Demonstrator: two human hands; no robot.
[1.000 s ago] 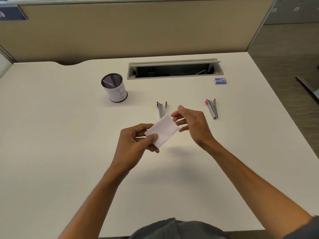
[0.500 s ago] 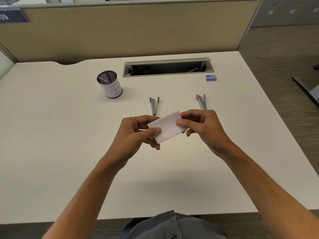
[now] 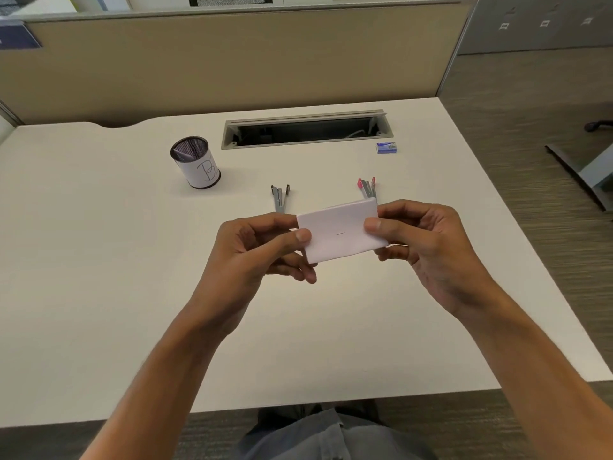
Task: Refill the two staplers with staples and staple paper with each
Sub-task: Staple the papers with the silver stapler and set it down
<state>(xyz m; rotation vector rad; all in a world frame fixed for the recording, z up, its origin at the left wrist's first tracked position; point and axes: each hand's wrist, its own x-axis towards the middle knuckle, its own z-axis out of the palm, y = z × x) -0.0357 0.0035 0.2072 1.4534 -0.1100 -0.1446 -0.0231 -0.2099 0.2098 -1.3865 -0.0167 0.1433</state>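
- Folded paper (image 3: 341, 232): long axis left-right, right end tilted slightly away.
- Left hand (image 3: 262, 250), right hand (image 3: 428, 247): thumb and fingers pinching opposite ends.
- One staple (image 3: 340, 233) visible, parallel to the long axis.

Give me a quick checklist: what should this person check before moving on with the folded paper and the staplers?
1. Folded paper held at both ends by left hand and right hand: ok.
2. One staple shows in the paper's middle: ok.
3. A second staple in the paper: cannot tell.
4. Grey stapler lies on the desk, free to pick up: ok.
5. Pink stapler refilled: cannot tell.
6. Staple box on the desk: ok.
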